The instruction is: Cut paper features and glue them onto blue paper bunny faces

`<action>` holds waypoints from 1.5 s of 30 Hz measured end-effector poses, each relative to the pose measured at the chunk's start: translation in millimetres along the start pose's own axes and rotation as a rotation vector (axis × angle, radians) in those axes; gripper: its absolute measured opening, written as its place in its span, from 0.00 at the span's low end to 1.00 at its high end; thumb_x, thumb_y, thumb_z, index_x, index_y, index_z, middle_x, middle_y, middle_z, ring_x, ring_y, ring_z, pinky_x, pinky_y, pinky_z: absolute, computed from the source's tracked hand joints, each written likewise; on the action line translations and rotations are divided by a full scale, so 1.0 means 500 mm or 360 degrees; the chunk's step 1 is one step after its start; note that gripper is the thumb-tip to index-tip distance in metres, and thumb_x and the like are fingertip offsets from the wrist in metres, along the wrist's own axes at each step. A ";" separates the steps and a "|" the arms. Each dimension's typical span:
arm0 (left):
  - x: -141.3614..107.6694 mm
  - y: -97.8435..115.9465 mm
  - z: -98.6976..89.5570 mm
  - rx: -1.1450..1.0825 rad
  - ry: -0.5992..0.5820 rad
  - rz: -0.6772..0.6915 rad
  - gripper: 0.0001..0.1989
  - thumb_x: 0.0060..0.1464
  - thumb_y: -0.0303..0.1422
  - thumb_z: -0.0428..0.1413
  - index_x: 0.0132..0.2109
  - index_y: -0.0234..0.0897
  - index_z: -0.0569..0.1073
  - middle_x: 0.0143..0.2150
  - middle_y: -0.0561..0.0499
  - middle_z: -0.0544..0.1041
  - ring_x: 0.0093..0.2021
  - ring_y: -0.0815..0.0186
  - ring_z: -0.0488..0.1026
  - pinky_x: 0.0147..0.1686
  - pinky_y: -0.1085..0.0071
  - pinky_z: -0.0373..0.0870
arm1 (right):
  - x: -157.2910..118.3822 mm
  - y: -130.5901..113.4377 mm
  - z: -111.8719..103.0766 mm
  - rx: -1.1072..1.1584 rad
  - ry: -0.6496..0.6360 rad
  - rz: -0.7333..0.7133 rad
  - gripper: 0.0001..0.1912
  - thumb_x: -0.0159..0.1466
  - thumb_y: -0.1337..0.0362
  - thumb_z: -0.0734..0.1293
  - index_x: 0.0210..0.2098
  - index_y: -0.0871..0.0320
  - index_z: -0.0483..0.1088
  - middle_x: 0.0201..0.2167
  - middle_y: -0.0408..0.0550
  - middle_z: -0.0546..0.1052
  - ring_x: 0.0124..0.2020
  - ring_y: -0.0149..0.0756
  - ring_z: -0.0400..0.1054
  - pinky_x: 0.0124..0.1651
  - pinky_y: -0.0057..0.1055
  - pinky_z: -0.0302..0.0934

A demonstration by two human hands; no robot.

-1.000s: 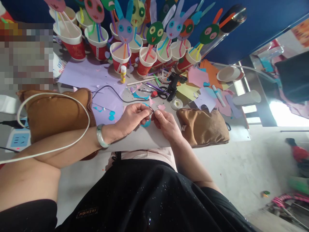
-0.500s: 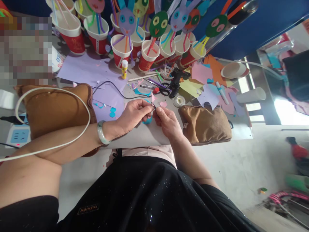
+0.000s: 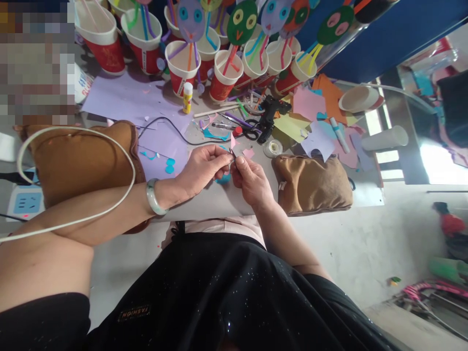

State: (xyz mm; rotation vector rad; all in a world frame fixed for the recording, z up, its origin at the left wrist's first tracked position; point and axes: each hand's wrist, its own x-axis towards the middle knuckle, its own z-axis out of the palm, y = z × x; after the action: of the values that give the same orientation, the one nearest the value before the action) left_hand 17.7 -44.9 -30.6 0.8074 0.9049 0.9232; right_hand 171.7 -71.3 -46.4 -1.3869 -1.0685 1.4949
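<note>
Over the front of the table my left hand (image 3: 204, 168) is closed in a pinch, its fingertips meeting those of my right hand. What it holds, if anything, is too small to make out. My right hand (image 3: 253, 181) is closed around a small dark pointed tool (image 3: 232, 153), whose slim tips show between the two thumbs; its kind is hidden by the fingers. Just under the fingers lies a piece of blue paper (image 3: 223, 178). Pink paper scraps (image 3: 248, 153) and a roll of clear tape (image 3: 273, 148) are close by.
Red-and-white paper cups (image 3: 225, 73) with straws and paper animal faces line the back. A glue stick (image 3: 187, 97), black glue gun (image 3: 269, 114) and purple paper (image 3: 120, 100) lie before them. Brown cushions (image 3: 84, 161) (image 3: 314, 185) flank my arms; a white cable (image 3: 73, 224) crosses the left one.
The view has shifted slightly. Both hands stay together in nearly the same pose, with the dark pointed tool still between the fingertips.
</note>
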 end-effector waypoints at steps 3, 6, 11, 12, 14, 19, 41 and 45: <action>0.000 0.000 -0.001 -0.0005 -0.0003 0.0015 0.08 0.54 0.30 0.61 0.29 0.34 0.72 0.21 0.57 0.71 0.19 0.77 0.65 0.20 0.79 0.60 | -0.002 0.002 0.007 0.0081 0.0019 0.0014 0.33 0.55 0.30 0.70 0.25 0.56 0.65 0.16 0.34 0.53 0.17 0.23 0.43 0.20 0.26 0.38; 0.000 -0.002 -0.003 -0.0005 -0.0033 0.0043 0.08 0.54 0.30 0.61 0.29 0.34 0.72 0.21 0.57 0.71 0.19 0.77 0.65 0.20 0.79 0.61 | -0.006 0.004 0.013 0.0148 0.0043 0.0019 0.33 0.55 0.31 0.71 0.26 0.56 0.65 0.17 0.35 0.55 0.18 0.23 0.44 0.20 0.26 0.39; -0.002 -0.008 -0.007 0.0052 -0.0047 0.0032 0.08 0.54 0.31 0.62 0.30 0.35 0.73 0.22 0.56 0.72 0.20 0.77 0.66 0.20 0.78 0.61 | -0.013 0.014 0.020 0.0265 0.0030 0.0005 0.31 0.56 0.34 0.73 0.25 0.56 0.66 0.17 0.34 0.54 0.17 0.22 0.45 0.19 0.25 0.40; -0.003 -0.009 -0.008 0.0063 -0.0050 0.0031 0.08 0.54 0.31 0.62 0.30 0.35 0.73 0.22 0.56 0.72 0.20 0.76 0.66 0.20 0.78 0.60 | -0.013 0.016 0.021 0.0286 0.0022 0.0006 0.31 0.56 0.34 0.73 0.25 0.56 0.65 0.17 0.34 0.54 0.17 0.22 0.45 0.19 0.25 0.40; -0.003 -0.009 -0.008 0.0063 -0.0062 0.0037 0.07 0.54 0.32 0.63 0.31 0.35 0.74 0.22 0.56 0.72 0.20 0.76 0.66 0.21 0.78 0.61 | -0.012 0.019 0.024 0.0343 0.0031 0.0020 0.31 0.57 0.35 0.73 0.25 0.56 0.64 0.16 0.33 0.53 0.17 0.22 0.45 0.19 0.24 0.41; 0.002 -0.008 -0.008 0.0039 -0.0062 0.0026 0.08 0.53 0.33 0.64 0.30 0.34 0.74 0.22 0.56 0.72 0.20 0.76 0.66 0.21 0.77 0.62 | 0.000 0.012 0.028 0.0538 0.0233 -0.0025 0.32 0.58 0.31 0.69 0.25 0.54 0.62 0.17 0.33 0.52 0.16 0.23 0.43 0.17 0.25 0.41; 0.002 -0.005 -0.010 0.0074 -0.0072 0.0049 0.07 0.57 0.33 0.58 0.33 0.34 0.75 0.25 0.54 0.75 0.22 0.75 0.68 0.22 0.78 0.63 | 0.003 -0.033 0.015 0.0471 0.0072 -0.0060 0.21 0.52 0.53 0.79 0.26 0.57 0.65 0.15 0.30 0.52 0.16 0.20 0.42 0.20 0.25 0.37; 0.003 -0.005 -0.009 0.0084 -0.0091 0.0040 0.06 0.54 0.33 0.61 0.32 0.35 0.74 0.23 0.55 0.73 0.21 0.75 0.67 0.22 0.78 0.64 | 0.006 -0.035 0.008 0.0381 0.0020 -0.0014 0.22 0.52 0.52 0.79 0.25 0.58 0.66 0.15 0.31 0.54 0.16 0.20 0.43 0.20 0.25 0.37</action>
State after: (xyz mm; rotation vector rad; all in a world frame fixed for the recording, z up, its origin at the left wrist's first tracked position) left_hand 14.6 -43.7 -34.9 0.8881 0.8739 0.8970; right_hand 167.7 -63.2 -30.8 -1.2206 -0.8549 1.5498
